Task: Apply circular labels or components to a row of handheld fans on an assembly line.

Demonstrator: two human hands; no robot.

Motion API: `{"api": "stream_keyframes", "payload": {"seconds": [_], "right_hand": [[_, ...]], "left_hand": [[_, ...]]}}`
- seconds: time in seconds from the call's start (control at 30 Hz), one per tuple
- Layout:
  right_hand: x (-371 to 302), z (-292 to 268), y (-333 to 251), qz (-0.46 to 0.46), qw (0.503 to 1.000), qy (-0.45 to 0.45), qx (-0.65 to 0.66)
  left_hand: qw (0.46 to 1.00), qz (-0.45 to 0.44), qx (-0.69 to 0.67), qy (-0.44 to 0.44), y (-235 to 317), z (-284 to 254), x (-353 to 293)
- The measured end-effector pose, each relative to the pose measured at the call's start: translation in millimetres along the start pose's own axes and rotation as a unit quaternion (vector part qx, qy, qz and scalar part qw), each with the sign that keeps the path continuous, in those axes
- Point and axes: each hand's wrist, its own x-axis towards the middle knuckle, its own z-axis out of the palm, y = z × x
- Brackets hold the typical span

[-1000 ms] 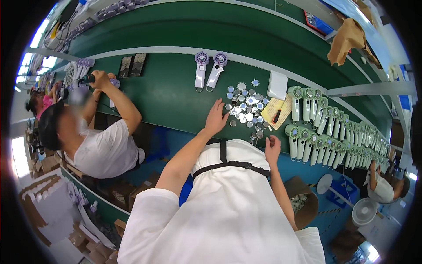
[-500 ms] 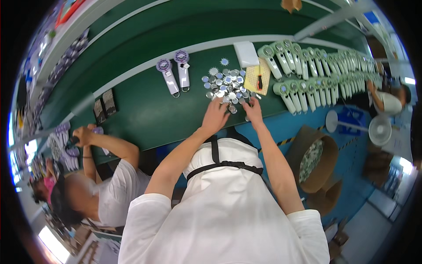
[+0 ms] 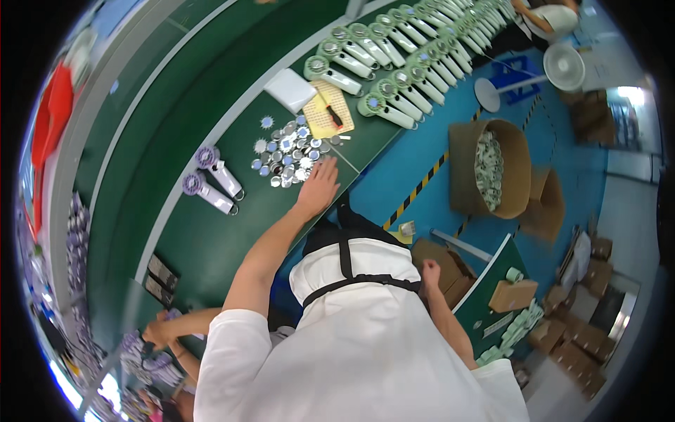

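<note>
My left hand (image 3: 320, 187) lies at the near edge of a pile of small silvery round discs (image 3: 287, 146) on the green worktable (image 3: 232, 243). Its fingers are stretched out, and the palm side is hidden. Away from the table, my right hand (image 3: 431, 273) hangs by my right side with curled fingers, near an open cardboard box (image 3: 425, 254); whatever it may hold is hidden. Left of the pile lie two purple handheld fans (image 3: 226, 180). Beyond it, a red-and-black screwdriver (image 3: 335, 117) rests on a yellow sheet (image 3: 318, 125), beside a white flat block (image 3: 290, 90).
Pale green handheld fans (image 3: 394, 109) line the table's far right in two rows. A large cardboard bin (image 3: 460, 169) of green parts stands on the blue floor, near a white pedestal fan (image 3: 564, 67). A green side table (image 3: 485, 325) is at right. A co-worker's hand (image 3: 160, 332) shows lower left.
My view has turned to the right. My right hand has left the discs and moved back to my right side, while my left hand stays by the pile.
</note>
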Motion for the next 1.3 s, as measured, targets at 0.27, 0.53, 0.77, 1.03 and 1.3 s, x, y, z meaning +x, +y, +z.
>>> {"api": "stream_keyframes", "payload": {"seconds": [0.27,0.53,0.77,1.03,1.3], "right_hand": [[-49.3,20.1,73.1,0.040,0.978,-0.161,-0.129],[19.1,-23.2,-67.3,-0.100,0.992,-0.066,-0.035],[144.0,-56.4,28.9,0.041,0.995,-0.084,-0.035],[248.9,-101.9,33.2,0.027,0.985,-0.098,0.140],[358.0,-71.2,86.8,0.025,0.966,-0.185,0.179]], "left_hand": [[0.993,-0.046,-0.073,0.078,-19.4,-3.4,61.7],[0.994,-0.077,0.078,-0.003,-9.7,-26.0,27.5],[0.985,-0.145,0.030,0.085,64.1,-24.9,89.4],[0.957,-0.184,-0.207,0.089,204.7,-36.2,180.2],[0.880,-0.266,-0.393,0.042,252.1,-60.8,336.0]]}}
